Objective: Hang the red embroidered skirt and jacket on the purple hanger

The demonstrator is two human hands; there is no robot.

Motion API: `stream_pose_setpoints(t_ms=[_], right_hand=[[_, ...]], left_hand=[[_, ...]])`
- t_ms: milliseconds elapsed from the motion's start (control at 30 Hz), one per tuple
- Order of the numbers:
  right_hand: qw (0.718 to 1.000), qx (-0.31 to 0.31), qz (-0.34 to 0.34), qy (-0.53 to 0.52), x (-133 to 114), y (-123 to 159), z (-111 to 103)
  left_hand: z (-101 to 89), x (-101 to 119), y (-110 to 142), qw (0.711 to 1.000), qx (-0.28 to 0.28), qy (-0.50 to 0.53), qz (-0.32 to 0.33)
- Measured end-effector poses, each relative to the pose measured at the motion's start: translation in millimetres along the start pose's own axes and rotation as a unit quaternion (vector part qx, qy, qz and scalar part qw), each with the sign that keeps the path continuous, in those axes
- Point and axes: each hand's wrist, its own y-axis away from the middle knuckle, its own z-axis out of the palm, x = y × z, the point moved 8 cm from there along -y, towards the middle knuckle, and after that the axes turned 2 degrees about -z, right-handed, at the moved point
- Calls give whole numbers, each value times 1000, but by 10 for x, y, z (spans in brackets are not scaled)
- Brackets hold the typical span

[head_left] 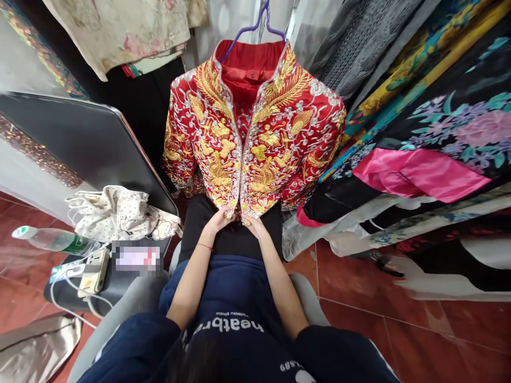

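Note:
A red jacket (255, 133) thick with gold and silver embroidery hangs in front of me on a purple hanger (255, 24). Its front is closed and its hem reaches down to my lap. My left hand (219, 219) pinches the bottom edge of the left front panel. My right hand (252, 225) grips the bottom edge of the right front panel, right beside it. Both hands have their fingers closed on the hem where the two panels meet.
A dark tabletop (91, 143) at the left carries a dotted cloth bundle (120, 213), a water bottle (56, 240), and a phone on a cable (93, 271). Patterned garments (431, 138) hang and pile at the right over a red tiled floor (399, 330).

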Motion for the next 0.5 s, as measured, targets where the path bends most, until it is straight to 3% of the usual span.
stream_pose_setpoints(t_ms=[200, 500], right_hand=[[998, 2, -55, 8, -75, 30, 58], [998, 10, -51, 23, -8, 27, 80]], left_hand=[[-78, -22, 26, 1000, -20, -11, -18], [-14, -18, -24, 998, -53, 6, 25]])
